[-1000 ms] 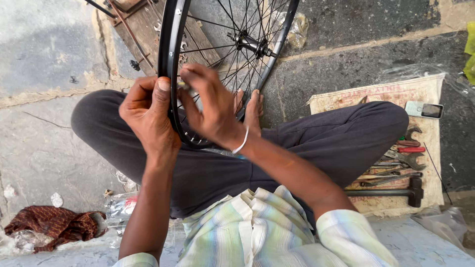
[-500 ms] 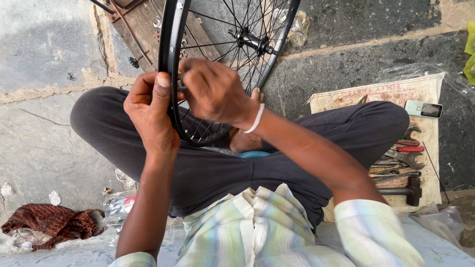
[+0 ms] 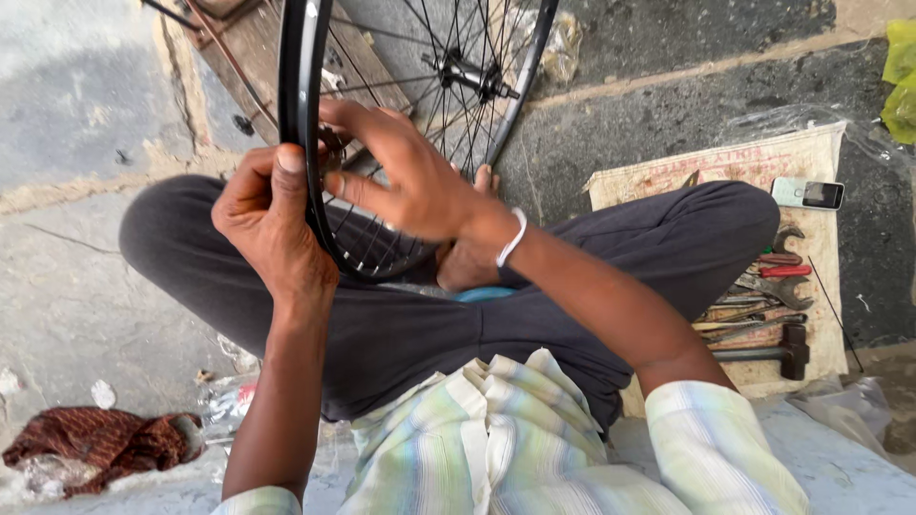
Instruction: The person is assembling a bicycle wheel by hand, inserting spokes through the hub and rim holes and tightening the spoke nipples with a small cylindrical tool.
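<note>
I sit cross-legged on stone paving with a black bicycle wheel [image 3: 298, 86] standing upright in my lap. Its rim runs up past the top edge, and thin spokes meet at a metal hub [image 3: 469, 73]. My left hand [image 3: 272, 224] grips the rim from the left, thumb over its edge. My right hand [image 3: 405, 176], with a white bangle at the wrist, reaches through the spokes, fingers pinched near the inside of the rim. What the fingertips hold is too small to tell.
To the right a sack mat [image 3: 821, 162] carries several hand tools [image 3: 763, 305], a hammer [image 3: 787, 353] and a phone [image 3: 807, 194]. A brown rag [image 3: 95, 443] and crumpled plastic [image 3: 224, 401] lie at lower left. A wooden board [image 3: 258, 48] lies behind the wheel.
My right hand has shifted lower and inward along the rim, its fingers now spread among the spokes. The left hand kept its grip on the rim.
</note>
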